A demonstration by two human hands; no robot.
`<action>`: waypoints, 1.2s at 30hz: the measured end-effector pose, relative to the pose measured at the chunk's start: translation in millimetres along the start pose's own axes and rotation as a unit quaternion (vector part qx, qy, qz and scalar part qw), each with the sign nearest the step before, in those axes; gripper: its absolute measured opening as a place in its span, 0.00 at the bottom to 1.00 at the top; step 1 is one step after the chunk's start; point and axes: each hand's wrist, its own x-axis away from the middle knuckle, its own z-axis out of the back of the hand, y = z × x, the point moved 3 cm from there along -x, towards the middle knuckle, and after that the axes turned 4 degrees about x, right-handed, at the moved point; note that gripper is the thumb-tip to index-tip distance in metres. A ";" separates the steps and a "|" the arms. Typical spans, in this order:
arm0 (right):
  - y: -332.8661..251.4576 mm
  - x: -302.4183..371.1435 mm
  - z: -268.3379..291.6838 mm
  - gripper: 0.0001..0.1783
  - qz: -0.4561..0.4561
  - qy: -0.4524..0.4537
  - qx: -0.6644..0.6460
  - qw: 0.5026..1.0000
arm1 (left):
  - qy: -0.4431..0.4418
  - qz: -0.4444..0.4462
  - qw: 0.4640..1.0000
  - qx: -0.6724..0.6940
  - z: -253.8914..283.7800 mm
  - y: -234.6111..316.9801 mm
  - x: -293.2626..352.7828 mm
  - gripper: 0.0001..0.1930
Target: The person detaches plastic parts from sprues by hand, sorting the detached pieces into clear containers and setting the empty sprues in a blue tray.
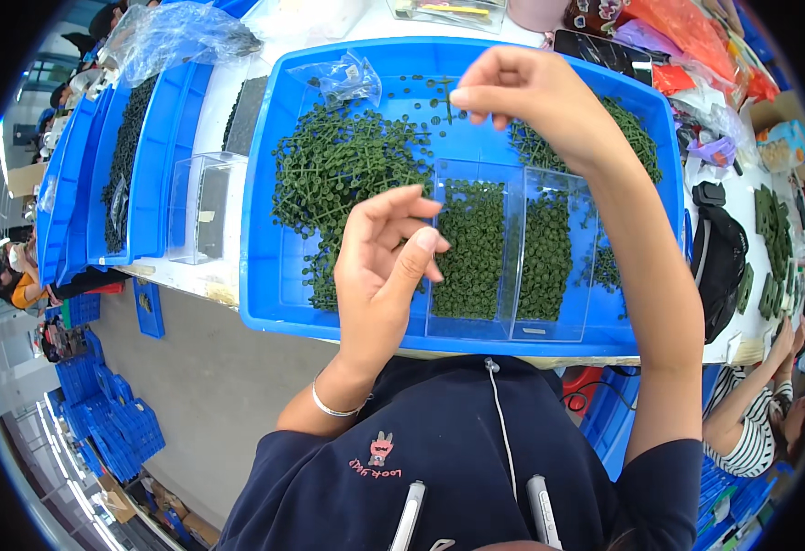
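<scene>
My left hand (379,266) hovers at the left wall of a clear plastic box (433,275), fingers loosely bent and apart, nothing visible in them. Past the box, my right hand (522,92) has its thumb and fingers drawn together; a thin green plastic sprue (447,99) with short side arms shows at the thumb tip. The clear box has two compartments, both filled with small green round pieces (473,248). It stands inside a large blue tray (274,294). A heap of green sprues with discs (352,165) fills the tray's left part, and another pile (632,133) lies at the right.
A crumpled clear bag (343,78) lies in the tray's far left corner. Left of the tray stand another clear box (205,207) and blue bins (168,165) with dark pieces. A black bag (719,262) lies to the right. A person in a striped top (742,422) works at far right.
</scene>
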 end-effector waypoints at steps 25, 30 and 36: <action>11.4 148.2 -50.8 0.07 0.063 0.067 -0.049 0.995 | -0.221 0.266 0.938 -0.017 -5.0 11.4 8.4 0.08; 15.4 138.3 -56.6 0.06 -0.103 0.015 -0.270 0.957 | -0.221 0.104 0.956 -0.161 -5.3 18.6 11.8 0.04; 16.1 128.1 -59.2 0.10 -0.168 0.025 -0.248 0.954 | -0.225 0.074 0.952 -0.195 0.2 22.5 13.2 0.05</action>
